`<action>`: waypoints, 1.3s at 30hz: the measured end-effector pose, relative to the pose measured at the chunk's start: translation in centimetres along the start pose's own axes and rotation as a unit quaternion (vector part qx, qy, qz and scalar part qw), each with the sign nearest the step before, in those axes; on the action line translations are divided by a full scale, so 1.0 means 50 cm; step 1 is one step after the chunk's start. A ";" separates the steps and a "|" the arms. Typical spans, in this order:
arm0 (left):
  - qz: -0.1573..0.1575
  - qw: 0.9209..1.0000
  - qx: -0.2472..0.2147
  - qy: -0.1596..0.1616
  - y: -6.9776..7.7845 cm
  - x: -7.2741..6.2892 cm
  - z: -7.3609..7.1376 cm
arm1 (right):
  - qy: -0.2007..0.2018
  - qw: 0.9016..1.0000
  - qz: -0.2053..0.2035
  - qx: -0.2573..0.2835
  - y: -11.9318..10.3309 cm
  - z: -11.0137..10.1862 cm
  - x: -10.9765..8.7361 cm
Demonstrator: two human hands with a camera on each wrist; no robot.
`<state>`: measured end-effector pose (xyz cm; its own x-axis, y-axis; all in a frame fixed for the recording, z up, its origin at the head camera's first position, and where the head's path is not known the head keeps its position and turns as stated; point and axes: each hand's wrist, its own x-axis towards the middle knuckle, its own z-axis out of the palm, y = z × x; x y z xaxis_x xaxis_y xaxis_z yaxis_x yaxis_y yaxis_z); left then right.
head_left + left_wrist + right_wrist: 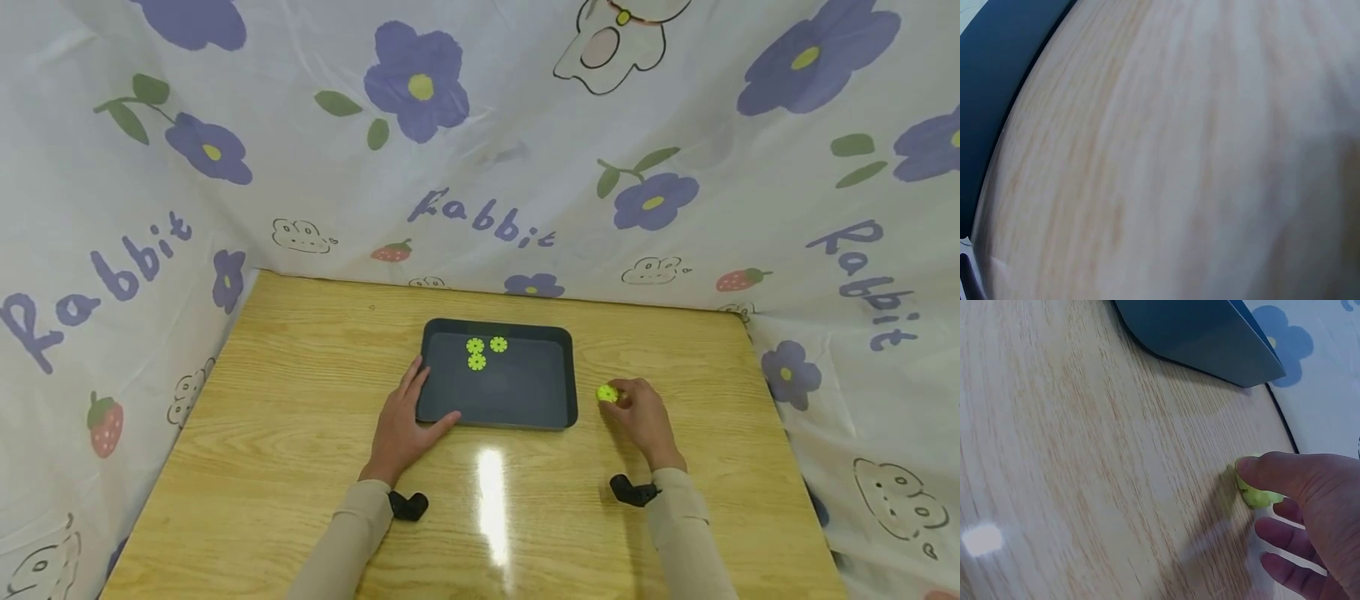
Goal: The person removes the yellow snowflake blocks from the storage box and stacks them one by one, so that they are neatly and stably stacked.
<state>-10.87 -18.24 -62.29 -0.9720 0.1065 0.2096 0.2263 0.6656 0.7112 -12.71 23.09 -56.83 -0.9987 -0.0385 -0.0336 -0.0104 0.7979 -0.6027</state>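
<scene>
A dark grey rectangular tray (517,392) lies on the wooden table with three yellow-green notched discs (476,362) near its back, left of its middle. My left hand (401,429) rests at the tray's front left corner, fingers straight along the left side and thumb at the front rim. To the right of the tray, my right hand (645,421) pinches another yellow-green notched disc (606,393) between thumb and fingers. In the right wrist view the thumb covers part of this disc (1259,497), low over the table.
White cloth (480,167) printed with purple flowers and "Rabbit" hangs behind the table and at both sides. Bare wood (300,375) stretches left of the tray. A black wrist mount (408,506) is on the left arm, another (632,492) on the right.
</scene>
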 end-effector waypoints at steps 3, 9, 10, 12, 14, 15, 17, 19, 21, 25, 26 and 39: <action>0.000 1.000 -0.001 0.001 0.000 0.001 0.000 | -0.001 1.000 0.000 -0.001 -0.001 0.002 0.002; 0.001 1.000 -0.002 0.000 -0.001 0.001 0.000 | -0.007 1.000 0.004 0.000 -0.003 0.001 0.003; 0.002 1.000 -0.001 0.001 -0.001 0.001 0.000 | -0.009 1.000 0.003 0.001 -0.003 0.001 0.003; 0.001 1.000 0.001 0.002 -0.002 0.002 0.000 | -0.011 1.000 0.002 0.002 -0.004 0.000 0.002; 0.001 1.000 0.002 0.002 -0.002 0.003 0.000 | -0.012 1.000 0.004 0.004 -0.004 0.001 0.002; 0.000 1.000 0.003 0.001 -0.002 0.003 0.000 | -0.013 1.000 0.004 0.005 -0.004 0.001 0.002; 0.000 1.000 0.003 0.002 -0.003 0.003 0.001 | -0.015 1.000 0.006 0.006 -0.005 0.001 0.002; 0.002 1.000 0.004 0.003 -0.003 0.004 0.000 | -0.016 1.000 0.008 0.005 -0.006 0.002 0.002; 0.003 1.000 0.003 0.004 -0.002 0.003 0.000 | -0.017 1.000 0.009 0.002 -0.006 0.003 0.004; 0.004 1.000 -0.001 0.005 -0.002 0.002 0.001 | -0.019 1.000 0.009 -0.003 -0.009 0.005 0.007; 0.005 1.000 -0.002 0.005 -0.002 0.002 0.001 | -0.021 1.000 0.008 -0.004 -0.009 0.005 0.009; 0.005 1.000 -0.001 0.006 -0.005 0.002 0.004 | -0.055 0.998 -0.008 -0.016 -0.018 0.000 0.021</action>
<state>-11.05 -18.28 -62.58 -0.9688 0.1048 0.2244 0.2362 0.6635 0.7099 -13.73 22.34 -56.33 -0.9869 -0.1159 -0.1124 -0.0298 0.8152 -0.5784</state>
